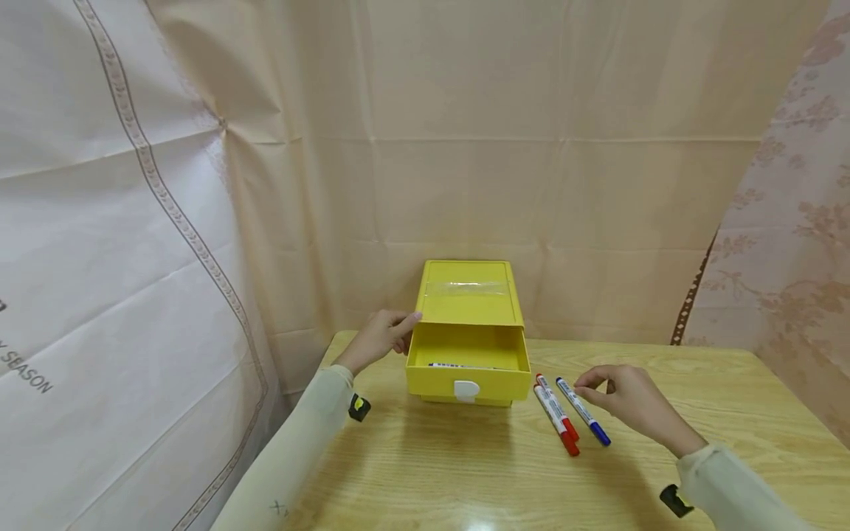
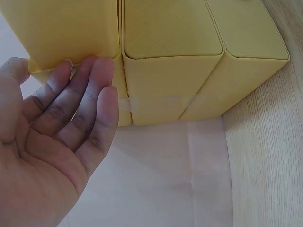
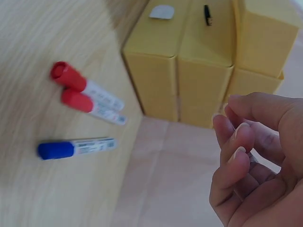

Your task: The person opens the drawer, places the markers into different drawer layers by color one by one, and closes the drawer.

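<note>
A yellow drawer box [image 1: 468, 291] stands on the table with its top drawer [image 1: 434, 380] pulled out. Inside that drawer lies a pale marker [image 1: 458, 366], mostly hidden by the drawer front. My left hand [image 1: 381, 339] holds the box's left front corner, thumb at the top edge and fingers against the side. To the right lie two red-capped markers [image 1: 556, 418] side by side and a blue-capped marker [image 1: 584, 413]. Close by the blue one, my right hand [image 1: 631, 398] hovers with fingers bent and nothing in them; in the right wrist view its fingers [image 3: 229, 170] are loosely curled.
The wooden table [image 1: 451, 472] ends at a beige cloth backdrop [image 1: 465, 133], with a white cloth [image 1: 119, 295] on the left. Clear tape [image 1: 467, 287] crosses the box top. A small black piece [image 3: 208, 15] shows on a lower drawer front.
</note>
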`<state>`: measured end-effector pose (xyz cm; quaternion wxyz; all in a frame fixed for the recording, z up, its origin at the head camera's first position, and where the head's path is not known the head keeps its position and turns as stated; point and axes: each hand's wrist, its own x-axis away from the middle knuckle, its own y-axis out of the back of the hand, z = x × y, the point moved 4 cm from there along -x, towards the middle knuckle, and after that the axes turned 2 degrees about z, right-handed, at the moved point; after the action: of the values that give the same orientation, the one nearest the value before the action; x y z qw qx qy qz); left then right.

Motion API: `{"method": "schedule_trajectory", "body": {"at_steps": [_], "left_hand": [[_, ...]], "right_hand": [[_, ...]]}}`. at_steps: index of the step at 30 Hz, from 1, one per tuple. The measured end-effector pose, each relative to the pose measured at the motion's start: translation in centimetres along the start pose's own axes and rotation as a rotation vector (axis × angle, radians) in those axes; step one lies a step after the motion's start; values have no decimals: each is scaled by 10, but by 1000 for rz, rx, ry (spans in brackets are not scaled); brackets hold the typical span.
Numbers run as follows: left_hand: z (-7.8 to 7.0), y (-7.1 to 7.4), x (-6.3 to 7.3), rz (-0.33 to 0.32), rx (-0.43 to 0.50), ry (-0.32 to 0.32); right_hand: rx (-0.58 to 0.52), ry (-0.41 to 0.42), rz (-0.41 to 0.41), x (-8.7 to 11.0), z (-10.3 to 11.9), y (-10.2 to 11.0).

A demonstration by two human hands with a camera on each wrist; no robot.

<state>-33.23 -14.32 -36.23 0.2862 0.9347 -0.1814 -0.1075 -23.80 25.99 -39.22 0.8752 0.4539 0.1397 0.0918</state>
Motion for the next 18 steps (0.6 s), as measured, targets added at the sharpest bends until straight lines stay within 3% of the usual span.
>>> {"method": "schedule_trajectory", "body": {"at_steps": [18], "left_hand": [[2, 0, -1, -2, 7, 8]], "right_hand": [[48, -43, 5, 20, -45, -14]]}}
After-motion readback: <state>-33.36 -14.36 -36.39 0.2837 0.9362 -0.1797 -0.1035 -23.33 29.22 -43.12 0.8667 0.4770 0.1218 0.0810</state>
